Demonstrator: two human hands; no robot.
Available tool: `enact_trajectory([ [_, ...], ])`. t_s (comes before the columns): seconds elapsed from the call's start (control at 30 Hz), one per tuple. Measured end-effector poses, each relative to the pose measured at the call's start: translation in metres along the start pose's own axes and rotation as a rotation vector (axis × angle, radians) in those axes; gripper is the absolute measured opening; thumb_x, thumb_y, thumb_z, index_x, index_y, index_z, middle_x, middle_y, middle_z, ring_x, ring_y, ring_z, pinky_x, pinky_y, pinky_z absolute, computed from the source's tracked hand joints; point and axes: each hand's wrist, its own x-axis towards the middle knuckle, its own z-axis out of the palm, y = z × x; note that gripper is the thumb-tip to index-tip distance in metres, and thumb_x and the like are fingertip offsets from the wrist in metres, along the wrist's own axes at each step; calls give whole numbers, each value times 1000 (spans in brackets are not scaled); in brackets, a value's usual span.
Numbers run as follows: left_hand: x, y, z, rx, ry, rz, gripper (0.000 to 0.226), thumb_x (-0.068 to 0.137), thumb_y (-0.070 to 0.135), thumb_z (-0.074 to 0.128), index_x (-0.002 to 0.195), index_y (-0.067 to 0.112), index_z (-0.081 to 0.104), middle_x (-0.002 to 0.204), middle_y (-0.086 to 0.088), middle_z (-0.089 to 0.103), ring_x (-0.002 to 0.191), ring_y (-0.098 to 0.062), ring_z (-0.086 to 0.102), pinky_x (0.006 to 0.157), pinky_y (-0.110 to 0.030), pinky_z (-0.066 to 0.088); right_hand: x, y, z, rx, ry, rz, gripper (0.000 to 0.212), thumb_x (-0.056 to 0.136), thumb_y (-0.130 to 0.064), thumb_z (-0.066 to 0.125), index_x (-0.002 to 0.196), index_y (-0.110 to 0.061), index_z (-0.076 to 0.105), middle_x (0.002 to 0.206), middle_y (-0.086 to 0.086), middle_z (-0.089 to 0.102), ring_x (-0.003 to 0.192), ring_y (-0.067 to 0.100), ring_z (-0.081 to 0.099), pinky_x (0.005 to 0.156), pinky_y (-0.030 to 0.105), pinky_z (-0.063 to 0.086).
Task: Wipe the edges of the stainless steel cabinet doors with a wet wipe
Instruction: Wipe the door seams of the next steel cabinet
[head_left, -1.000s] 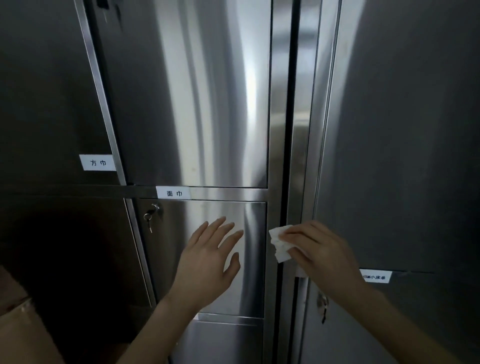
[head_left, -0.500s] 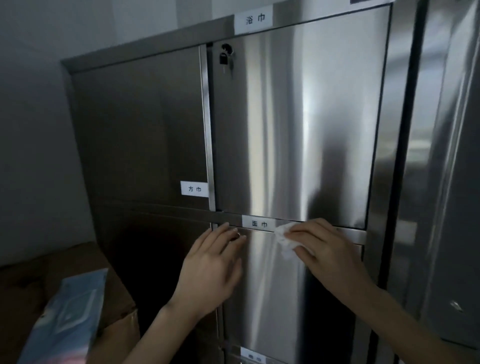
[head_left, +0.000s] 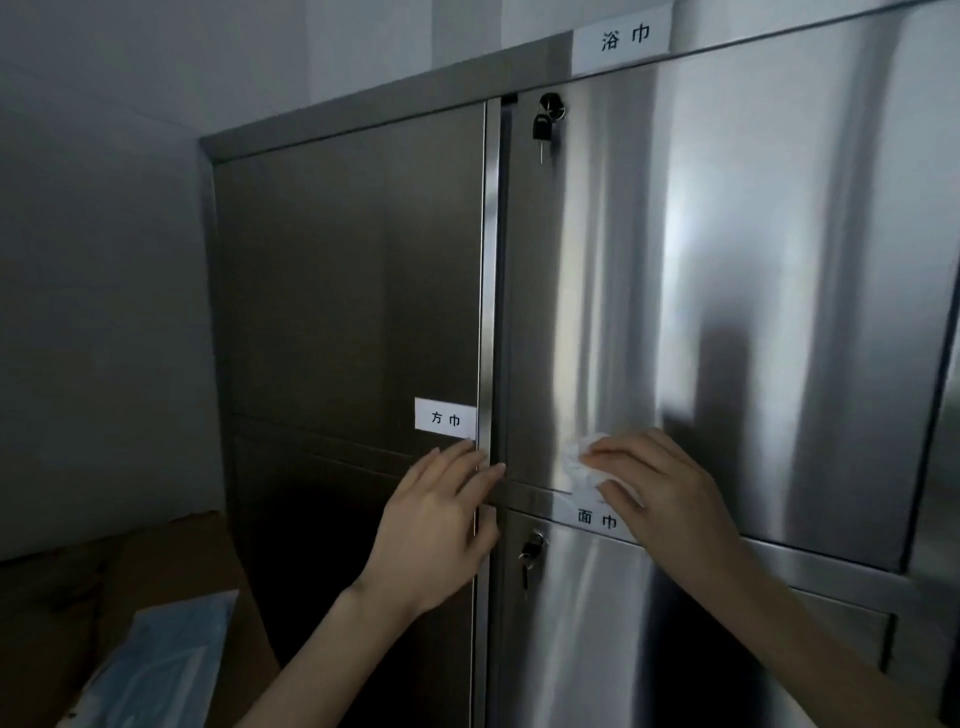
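Observation:
A stainless steel cabinet fills the view, with a tall upper right door (head_left: 727, 270) and a darker upper left door (head_left: 353, 270). My right hand (head_left: 660, 493) presses a crumpled white wet wipe (head_left: 579, 460) against the bottom edge of the upper right door, just above the horizontal rail. My left hand (head_left: 441, 519) lies flat with straight fingers on the vertical strip (head_left: 488, 312) between the two door columns, at the height of that rail. It holds nothing.
White labels sit on the rails (head_left: 621, 39) (head_left: 445, 415) (head_left: 597, 517). Keys hang in the upper lock (head_left: 545, 122) and the lower lock (head_left: 530, 551). A cardboard box (head_left: 156, 571) with a blue packet (head_left: 161, 670) stands at the lower left. A wall is on the left.
My view has swung left and up across the cabinet. My right hand has carried the wipe from the right vertical gap to the bottom edge of the upper door; my left hand shifted to the centre strip.

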Motion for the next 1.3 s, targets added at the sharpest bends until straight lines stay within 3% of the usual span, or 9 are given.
enact_trajectory([
  [0.1, 30, -19, 6, 43, 19, -10, 46, 85, 32, 44, 122, 16, 67, 126, -2, 64, 126, -17, 48, 111, -24, 21, 27, 20, 15, -7, 34, -46, 21, 77, -1, 64, 95, -7, 73, 97, 1, 67, 92, 16, 57, 85, 25, 45],
  [0.23, 71, -50, 15, 85, 12, -56, 50, 87, 36, 41, 128, 19, 61, 135, -2, 59, 129, -19, 51, 107, -35, 29, 68, 44, 33, -8, 87, -72, 20, 78, -1, 63, 95, -6, 74, 97, 2, 67, 90, 19, 60, 84, 26, 46],
  [0.43, 103, -89, 33, 121, -14, -56, 57, 87, 39, 38, 135, 13, 56, 144, -6, 51, 132, -22, 48, 107, -34, 29, 104, 64, 63, -11, 107, -94, 19, 77, 1, 63, 93, -4, 73, 97, 4, 68, 90, 22, 61, 84, 20, 39],
  [0.73, 143, -141, 66, 106, 82, 94, 60, 88, 37, 39, 143, 13, 46, 153, -5, 38, 144, -18, 25, 113, -41, 22, 126, 79, 88, -94, 174, -150, 19, 78, 3, 62, 94, 1, 72, 96, 11, 67, 90, 22, 56, 84, 25, 42],
  [1.0, 166, -172, 93, 102, 146, 239, 58, 92, 42, 40, 147, 23, 38, 158, -3, 27, 148, -22, 15, 117, -49, 19, 131, 75, 103, -215, 87, -139, 28, 90, -15, 50, 101, -2, 72, 103, 11, 66, 95, 25, 59, 82, 28, 47],
  [1.1, 168, -178, 101, 70, 176, 260, 58, 92, 44, 40, 148, 28, 35, 159, -2, 25, 149, -22, 15, 116, -54, 20, 133, 69, 112, -262, 45, -128, 28, 90, -14, 50, 103, -2, 71, 105, 10, 66, 94, 29, 61, 76, 35, 49],
  [1.3, 172, -185, 118, 105, 232, 305, 66, 92, 55, 35, 151, 27, 25, 161, -4, 19, 149, -26, 13, 111, -66, 23, 131, 64, 123, -340, -17, -141, 25, 91, -10, 52, 106, -1, 70, 107, 12, 64, 99, 27, 58, 85, 29, 46],
])
